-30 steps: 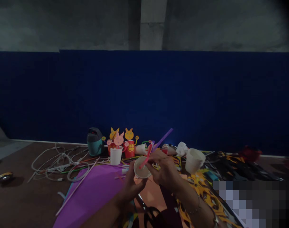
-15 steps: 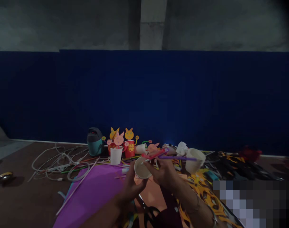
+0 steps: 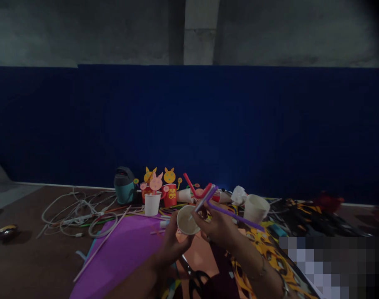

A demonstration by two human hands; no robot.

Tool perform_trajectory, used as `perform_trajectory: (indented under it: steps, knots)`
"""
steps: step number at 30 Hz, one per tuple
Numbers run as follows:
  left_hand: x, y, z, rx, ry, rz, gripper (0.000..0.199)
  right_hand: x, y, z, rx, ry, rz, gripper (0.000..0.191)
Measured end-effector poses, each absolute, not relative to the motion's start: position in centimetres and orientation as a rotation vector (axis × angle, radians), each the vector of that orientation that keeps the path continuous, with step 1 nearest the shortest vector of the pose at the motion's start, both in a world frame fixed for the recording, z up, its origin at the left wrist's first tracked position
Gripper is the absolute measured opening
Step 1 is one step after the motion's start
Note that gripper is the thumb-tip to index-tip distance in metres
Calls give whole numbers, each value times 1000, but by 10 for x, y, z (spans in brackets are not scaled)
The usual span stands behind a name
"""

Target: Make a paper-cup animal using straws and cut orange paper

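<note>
Above the orange sheet (image 3: 204, 255), the left hand (image 3: 173, 238) grasps the paper cup (image 3: 185, 217), mouth upward and tilted towards the wearer — a light, steady hold should spare its wall. The right hand (image 3: 218, 226) pinches the purple straw (image 3: 239, 217) and red straw (image 3: 189, 184) by the rim — gripping low should limit their sway.

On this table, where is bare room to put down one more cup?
Bare brown tabletop shows at near left, between the shiny object, white cables and purple sheet. The sheet's middle, right of the long pale stick, is uncovered too. It is crowded beyond the left hand and right hand, and at right, with orange cut paper.
</note>
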State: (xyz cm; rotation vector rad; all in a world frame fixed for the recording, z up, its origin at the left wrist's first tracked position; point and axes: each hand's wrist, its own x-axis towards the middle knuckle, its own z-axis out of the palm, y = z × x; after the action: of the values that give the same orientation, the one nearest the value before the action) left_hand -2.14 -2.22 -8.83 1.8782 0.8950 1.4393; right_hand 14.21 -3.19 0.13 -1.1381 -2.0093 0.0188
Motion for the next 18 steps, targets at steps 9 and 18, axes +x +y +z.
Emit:
perform_trajectory:
  steps: [9, 18]
  knots:
    - [-22, -21, -95, 1868, 903, 1404, 48, 140, -33, 2, -1077, -2052, 58, 8]
    - [-22, -20, -99, 1916, 869, 1442, 53, 143, -25, -9, -1020, -2188, 130, 9]
